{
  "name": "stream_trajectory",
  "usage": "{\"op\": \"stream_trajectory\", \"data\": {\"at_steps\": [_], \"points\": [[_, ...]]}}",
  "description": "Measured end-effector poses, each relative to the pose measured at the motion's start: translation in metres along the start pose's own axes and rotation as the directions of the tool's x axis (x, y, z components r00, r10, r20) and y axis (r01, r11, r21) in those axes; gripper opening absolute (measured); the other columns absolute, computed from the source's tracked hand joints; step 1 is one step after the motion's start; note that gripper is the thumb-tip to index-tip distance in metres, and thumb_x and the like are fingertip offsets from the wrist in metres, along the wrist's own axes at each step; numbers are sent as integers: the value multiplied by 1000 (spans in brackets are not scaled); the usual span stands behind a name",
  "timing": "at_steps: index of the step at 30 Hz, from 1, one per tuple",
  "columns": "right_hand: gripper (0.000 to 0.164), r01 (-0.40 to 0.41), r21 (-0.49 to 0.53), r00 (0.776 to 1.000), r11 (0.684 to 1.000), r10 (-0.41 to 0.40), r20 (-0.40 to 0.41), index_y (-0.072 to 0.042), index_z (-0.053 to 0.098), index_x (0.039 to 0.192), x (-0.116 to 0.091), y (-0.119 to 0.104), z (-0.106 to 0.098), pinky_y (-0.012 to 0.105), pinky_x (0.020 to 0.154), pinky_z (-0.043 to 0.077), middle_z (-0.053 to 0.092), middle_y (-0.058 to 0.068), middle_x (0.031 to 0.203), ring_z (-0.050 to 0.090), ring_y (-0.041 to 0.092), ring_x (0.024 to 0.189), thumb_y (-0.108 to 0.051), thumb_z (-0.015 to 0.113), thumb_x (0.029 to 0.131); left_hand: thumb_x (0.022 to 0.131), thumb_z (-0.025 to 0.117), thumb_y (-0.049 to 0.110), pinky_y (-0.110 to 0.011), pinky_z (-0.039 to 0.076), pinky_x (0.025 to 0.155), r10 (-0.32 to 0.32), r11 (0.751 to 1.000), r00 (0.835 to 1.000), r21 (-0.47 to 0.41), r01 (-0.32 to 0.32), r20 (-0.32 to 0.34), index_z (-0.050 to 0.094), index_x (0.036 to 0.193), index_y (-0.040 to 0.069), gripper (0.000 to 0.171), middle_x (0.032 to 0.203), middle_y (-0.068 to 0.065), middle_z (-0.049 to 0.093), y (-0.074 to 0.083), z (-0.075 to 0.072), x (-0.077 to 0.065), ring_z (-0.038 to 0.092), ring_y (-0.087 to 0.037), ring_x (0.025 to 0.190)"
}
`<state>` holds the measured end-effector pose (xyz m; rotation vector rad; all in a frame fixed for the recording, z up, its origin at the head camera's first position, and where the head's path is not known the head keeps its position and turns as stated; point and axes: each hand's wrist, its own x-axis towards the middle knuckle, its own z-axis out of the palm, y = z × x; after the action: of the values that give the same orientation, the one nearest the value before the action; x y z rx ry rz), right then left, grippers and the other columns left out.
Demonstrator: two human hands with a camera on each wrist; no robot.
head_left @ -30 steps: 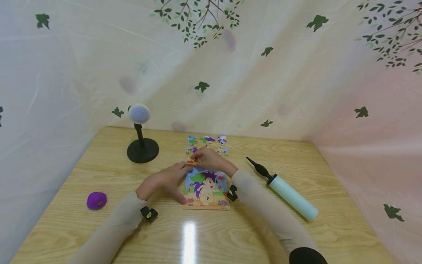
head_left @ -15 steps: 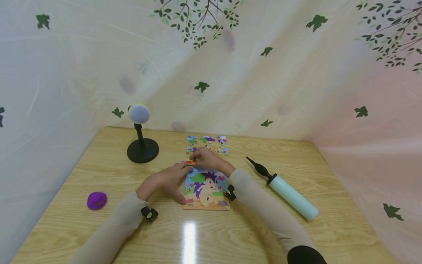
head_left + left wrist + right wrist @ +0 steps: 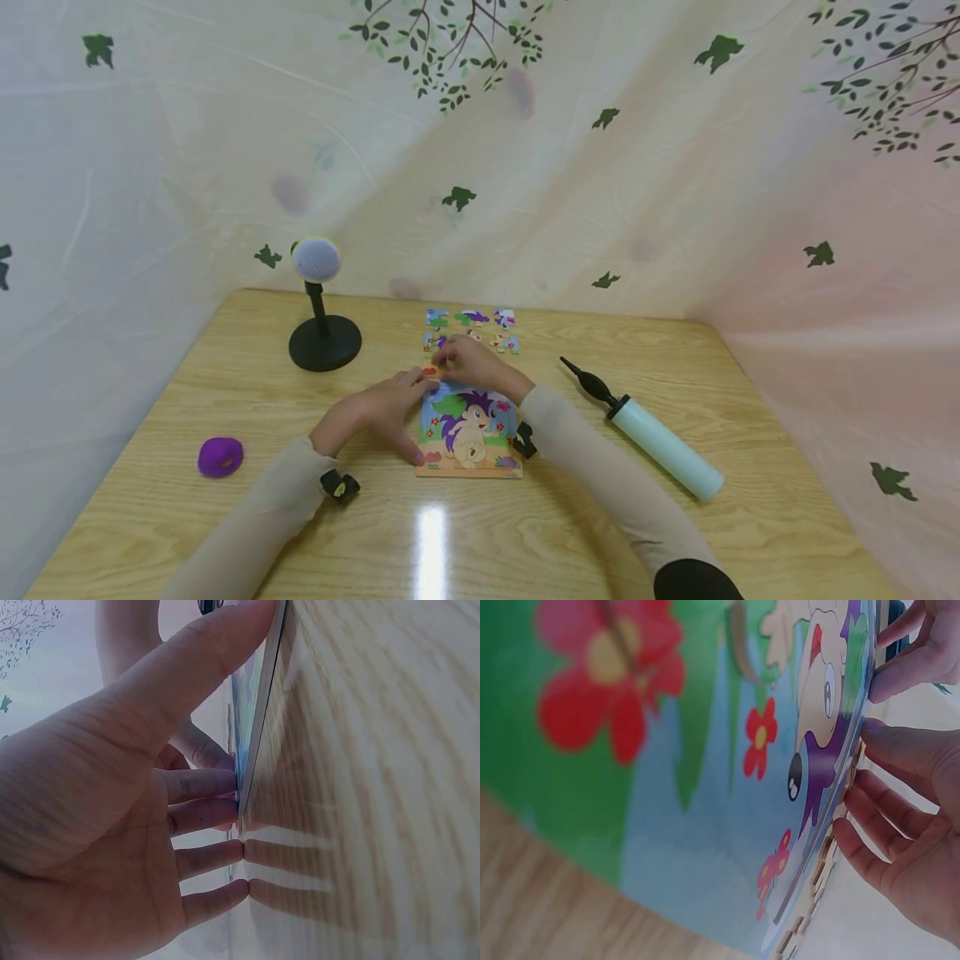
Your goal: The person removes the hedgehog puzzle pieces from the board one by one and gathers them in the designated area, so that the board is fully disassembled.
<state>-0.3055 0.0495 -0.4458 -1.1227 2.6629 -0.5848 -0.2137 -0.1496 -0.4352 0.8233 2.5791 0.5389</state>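
A hedgehog picture board lies flat on the table. My left hand spreads along its left side, thumb near the lower left corner and fingers at the upper left. In the left wrist view, the straight fingers of that hand reach the table beside the board's edge. Just beyond the board's upper left corner, my right hand pinches a small orange-and-red puzzle piece, partly covered by its fingers. Several loose puzzle pieces lie in rows behind it; the hand hides some of them.
A microphone-shaped object on a round black stand is at the back left. A purple lump lies at the left. To the right lies a pale blue hand pump with a black nozzle. A printed cloth hangs behind the table.
The orange-and-red puzzle piece has shifted slightly left and down and now looks flatter. My right hand and forearm have moved a little left. My left hand stays in place.
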Motion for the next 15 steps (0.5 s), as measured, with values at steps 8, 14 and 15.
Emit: {"op": "stream_trajectory", "data": {"at_steps": [8, 14, 15], "points": [[26, -8, 14, 1000, 1000, 8, -8, -3, 74, 117, -3, -5, -3, 27, 84, 52, 67, 10, 109, 59, 18, 96, -10, 75, 92, 70, 90, 53, -59, 36, 118, 28, 1000, 1000, 0, -28, -10, 35, 155, 2, 113, 147, -18, 39, 1, -1, -2, 37, -39, 142], [27, -7, 15, 1000, 1000, 7, -3, -3, 74, 118, -5, -6, -3, 28, 86, 53, 67, 9, 109, 59, 19, 97, -11, 75, 92, 71, 90, 52, -61, 35, 118, 32, 999, 999, -3, -32, -8, 35, 154, 0, 113, 149, -21, 37, 1, -1, -1, 36, -42, 144], [28, -12, 17, 1000, 1000, 12, 1, -4, 73, 120, -6, -6, -4, 29, 88, 54, 67, 9, 112, 60, 19, 99, -12, 74, 93, 71, 90, 52, -61, 35, 118, 28, 1000, 1000, -3, -28, -7, 35, 154, 0, 113, 150, -22, 37, 1, -1, -1, 35, -42, 144]]}}
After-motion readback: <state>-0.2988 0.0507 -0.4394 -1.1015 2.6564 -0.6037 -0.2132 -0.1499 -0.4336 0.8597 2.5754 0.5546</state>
